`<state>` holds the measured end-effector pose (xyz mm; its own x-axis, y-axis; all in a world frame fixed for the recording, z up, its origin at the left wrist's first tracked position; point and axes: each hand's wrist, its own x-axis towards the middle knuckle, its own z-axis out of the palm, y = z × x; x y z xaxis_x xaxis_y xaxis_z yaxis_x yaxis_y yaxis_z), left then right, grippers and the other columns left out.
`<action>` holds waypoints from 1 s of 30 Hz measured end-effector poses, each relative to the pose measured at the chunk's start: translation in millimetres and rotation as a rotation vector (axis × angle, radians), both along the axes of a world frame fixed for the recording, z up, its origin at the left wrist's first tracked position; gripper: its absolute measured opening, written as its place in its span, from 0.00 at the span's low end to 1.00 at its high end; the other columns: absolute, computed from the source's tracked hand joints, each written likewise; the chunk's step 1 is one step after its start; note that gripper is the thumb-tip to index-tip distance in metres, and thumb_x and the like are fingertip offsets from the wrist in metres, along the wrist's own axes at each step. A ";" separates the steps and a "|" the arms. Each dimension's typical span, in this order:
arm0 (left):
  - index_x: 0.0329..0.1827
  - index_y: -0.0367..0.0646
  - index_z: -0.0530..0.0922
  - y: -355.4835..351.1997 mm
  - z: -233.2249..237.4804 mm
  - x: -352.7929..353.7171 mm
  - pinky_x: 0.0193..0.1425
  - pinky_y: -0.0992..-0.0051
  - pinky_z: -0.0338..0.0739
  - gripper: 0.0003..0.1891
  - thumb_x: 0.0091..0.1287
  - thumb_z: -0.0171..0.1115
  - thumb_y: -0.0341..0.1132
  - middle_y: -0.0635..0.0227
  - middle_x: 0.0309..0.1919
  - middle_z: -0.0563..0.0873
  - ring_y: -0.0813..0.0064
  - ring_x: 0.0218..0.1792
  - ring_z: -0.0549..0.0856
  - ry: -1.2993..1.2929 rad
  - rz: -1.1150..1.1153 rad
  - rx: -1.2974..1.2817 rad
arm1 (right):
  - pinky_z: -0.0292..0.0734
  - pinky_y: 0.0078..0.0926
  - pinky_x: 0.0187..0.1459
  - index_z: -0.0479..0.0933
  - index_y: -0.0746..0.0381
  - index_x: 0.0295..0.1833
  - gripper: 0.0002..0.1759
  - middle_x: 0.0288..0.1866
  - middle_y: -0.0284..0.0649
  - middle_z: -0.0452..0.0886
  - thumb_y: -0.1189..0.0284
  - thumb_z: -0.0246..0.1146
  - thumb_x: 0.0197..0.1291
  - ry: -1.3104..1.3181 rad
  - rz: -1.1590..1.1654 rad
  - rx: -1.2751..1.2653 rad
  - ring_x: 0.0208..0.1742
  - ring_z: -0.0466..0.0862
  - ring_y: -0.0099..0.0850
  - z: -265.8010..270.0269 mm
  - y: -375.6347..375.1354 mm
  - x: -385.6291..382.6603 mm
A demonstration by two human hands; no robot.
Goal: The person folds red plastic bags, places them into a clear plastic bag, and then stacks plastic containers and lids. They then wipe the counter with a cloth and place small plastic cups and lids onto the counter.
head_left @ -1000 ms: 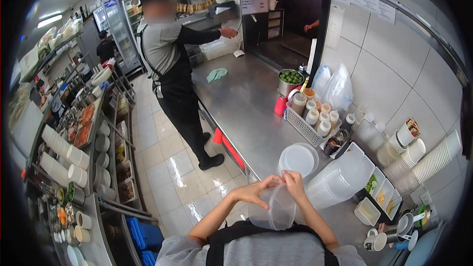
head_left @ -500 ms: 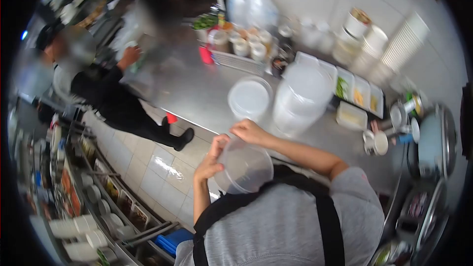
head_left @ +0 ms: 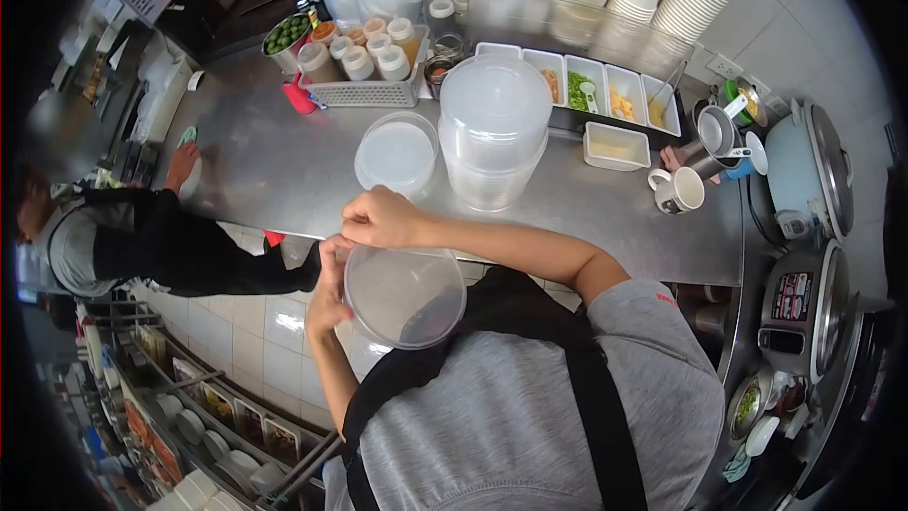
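A round translucent plastic container [head_left: 405, 295] is held close to my apron, just in front of the counter's edge. My left hand [head_left: 329, 289] grips its left side, with the thumb and fingers at the rim. My right hand [head_left: 382, 218] is closed at the far rim, fingers bent in a pinch beside the left fingertips; what exactly lies between them is hidden. Beyond my hands, a shallow round plastic container [head_left: 395, 153] rests on the counter. To its right stands a tall stack of translucent round containers [head_left: 494, 123].
The steel counter [head_left: 605, 218] carries a basket of bottles [head_left: 364, 93], a row of topping trays [head_left: 591, 85], a white tub [head_left: 616, 146] and a mug [head_left: 676, 190]. Cookers [head_left: 804, 298] line the right. A co-worker [head_left: 161, 237] leans over the counter at left.
My view has swung, so the counter things sit further left and show more sharply. Both hands keep hold of the container. The co-worker now bends lower, one hand on a cloth at the counter.
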<state>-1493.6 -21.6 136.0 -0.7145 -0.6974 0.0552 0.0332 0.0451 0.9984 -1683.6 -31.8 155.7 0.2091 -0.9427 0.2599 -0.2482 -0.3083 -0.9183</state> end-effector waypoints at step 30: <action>0.60 0.46 0.58 -1.4 4.7 4.2 0.60 0.67 0.62 0.61 0.22 0.70 0.73 0.63 0.51 0.72 0.67 0.56 0.71 -0.032 -0.111 0.057 | 0.61 0.30 0.21 0.67 0.67 0.17 0.15 0.12 0.45 0.67 0.70 0.55 0.51 -0.068 0.033 -0.113 0.15 0.65 0.26 13.5 17.5 4.6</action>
